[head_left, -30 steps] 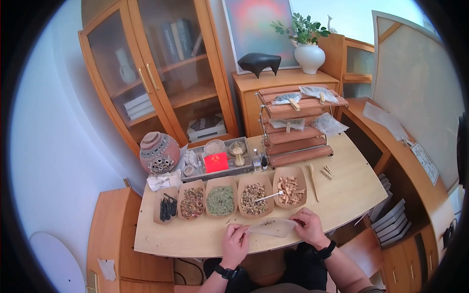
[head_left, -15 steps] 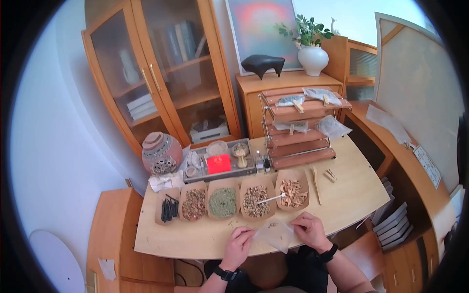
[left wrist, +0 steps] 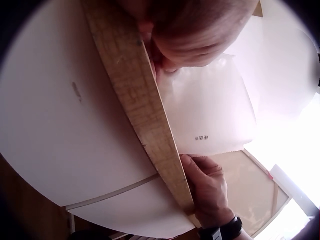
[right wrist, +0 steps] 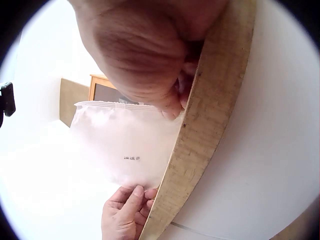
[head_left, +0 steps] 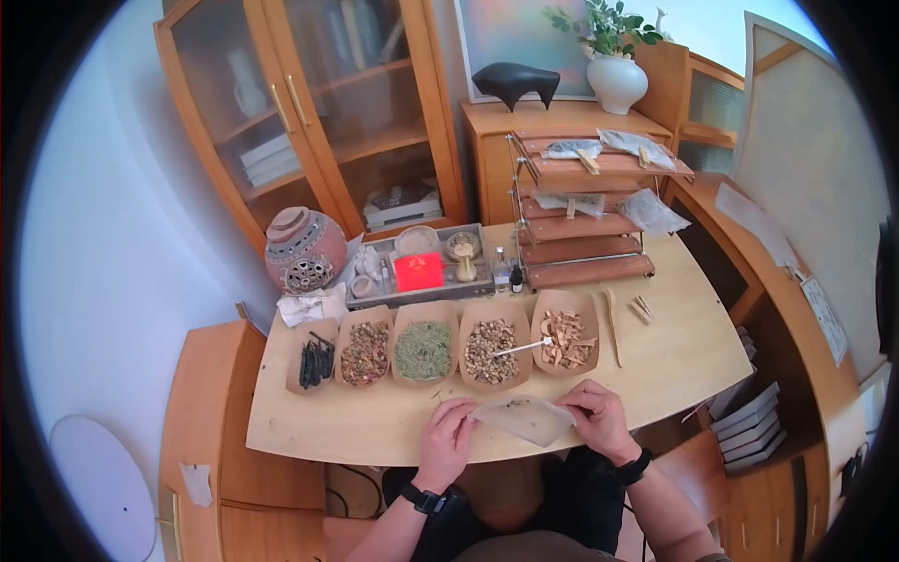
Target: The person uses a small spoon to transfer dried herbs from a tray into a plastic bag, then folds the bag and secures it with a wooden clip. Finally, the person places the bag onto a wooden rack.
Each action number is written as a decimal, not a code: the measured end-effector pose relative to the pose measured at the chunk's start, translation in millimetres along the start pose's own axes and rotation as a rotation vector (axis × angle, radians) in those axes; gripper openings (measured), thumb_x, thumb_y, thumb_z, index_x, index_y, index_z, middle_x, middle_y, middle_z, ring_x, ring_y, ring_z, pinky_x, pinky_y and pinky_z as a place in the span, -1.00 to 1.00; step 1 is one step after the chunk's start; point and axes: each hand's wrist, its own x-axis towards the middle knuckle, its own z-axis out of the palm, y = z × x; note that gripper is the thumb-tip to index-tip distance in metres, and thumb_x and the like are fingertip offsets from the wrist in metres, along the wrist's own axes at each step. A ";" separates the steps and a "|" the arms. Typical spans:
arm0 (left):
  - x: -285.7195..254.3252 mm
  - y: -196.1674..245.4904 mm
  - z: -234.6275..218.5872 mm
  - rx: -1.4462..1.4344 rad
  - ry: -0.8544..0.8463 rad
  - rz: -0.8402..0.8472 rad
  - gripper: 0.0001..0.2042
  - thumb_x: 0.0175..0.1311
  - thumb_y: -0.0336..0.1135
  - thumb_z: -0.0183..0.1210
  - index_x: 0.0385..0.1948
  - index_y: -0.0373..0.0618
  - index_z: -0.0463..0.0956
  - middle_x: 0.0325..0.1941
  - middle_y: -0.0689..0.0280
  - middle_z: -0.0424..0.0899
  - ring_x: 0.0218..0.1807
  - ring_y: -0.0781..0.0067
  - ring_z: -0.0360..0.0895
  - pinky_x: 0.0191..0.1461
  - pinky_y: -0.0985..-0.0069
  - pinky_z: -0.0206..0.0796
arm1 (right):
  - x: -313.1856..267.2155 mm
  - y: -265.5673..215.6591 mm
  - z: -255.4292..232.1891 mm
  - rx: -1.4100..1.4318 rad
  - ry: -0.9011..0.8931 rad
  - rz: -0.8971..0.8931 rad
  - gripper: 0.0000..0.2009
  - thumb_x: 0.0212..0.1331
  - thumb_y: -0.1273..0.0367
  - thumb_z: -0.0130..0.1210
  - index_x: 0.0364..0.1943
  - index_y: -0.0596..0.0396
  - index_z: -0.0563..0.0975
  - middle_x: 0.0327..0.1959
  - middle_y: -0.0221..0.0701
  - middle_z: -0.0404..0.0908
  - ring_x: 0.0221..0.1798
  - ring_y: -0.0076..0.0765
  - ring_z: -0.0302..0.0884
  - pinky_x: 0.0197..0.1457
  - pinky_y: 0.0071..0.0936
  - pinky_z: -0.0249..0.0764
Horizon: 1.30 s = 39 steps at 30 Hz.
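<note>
A frosted translucent bag with a short line of small dark print is stretched between both hands at the table's front edge. My left hand pinches one side of it between thumb and fingers. The opposite side is pinched by my right hand. In the left wrist view the bag looks flat, its print facing out. The right wrist view shows the bag with a ridged strip along one edge. Just beyond the hands stand paper trays of dried black sticks, green herb and pale wood slices.
Trays of reddish dried buds and brownish bits complete the row, a white spoon across two trays. Behind are a grey tray, a small dark bottle and a tiered wooden rack with clipped bags. Clothespins lie right.
Both hands keep hold of the bag. Its lower part hung toward me half a second ago and is now drawn out wider and flatter. The head view has tilted, so the scene sits higher.
</note>
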 end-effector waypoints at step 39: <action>2.7 6.8 -2.4 0.144 0.000 0.048 -0.76 0.21 -0.63 0.18 -0.10 -0.24 0.67 -0.06 0.09 0.74 -0.07 0.03 0.73 -0.02 0.28 0.59 | 31.0 -15.9 -31.8 0.023 0.202 -0.025 -0.76 0.17 0.67 0.27 -0.10 0.17 0.73 -0.36 -0.41 0.63 -0.35 -0.54 0.55 -0.28 -0.61 0.45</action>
